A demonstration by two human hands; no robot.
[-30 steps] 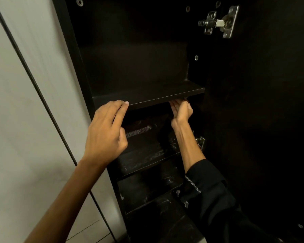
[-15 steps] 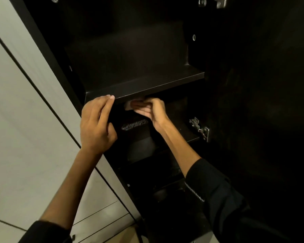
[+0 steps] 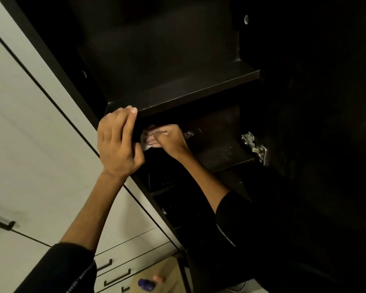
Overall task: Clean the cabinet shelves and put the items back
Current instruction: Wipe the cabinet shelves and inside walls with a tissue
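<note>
A tall dark cabinet stands open with several bare shelves. The upper shelf (image 3: 190, 89) runs across the middle of the view. My left hand (image 3: 117, 142) rests on the front left corner of that shelf, fingers curled over its edge. Just under the shelf, my right hand (image 3: 167, 138) holds a small pale cloth (image 3: 145, 142) against the cabinet's inner left side. Most of the cloth is hidden behind both hands. A lower shelf (image 3: 224, 155) shows pale dusty streaks.
The open cabinet door with a metal hinge (image 3: 255, 148) stands to the right. White drawer fronts with dark handles (image 3: 116, 279) fill the left. A blue-capped bottle (image 3: 146, 284) lies on the floor below.
My right hand has moved from the right end under the shelf to the left end, with the cloth. My left hand stayed on the shelf corner. The view tilted downward.
</note>
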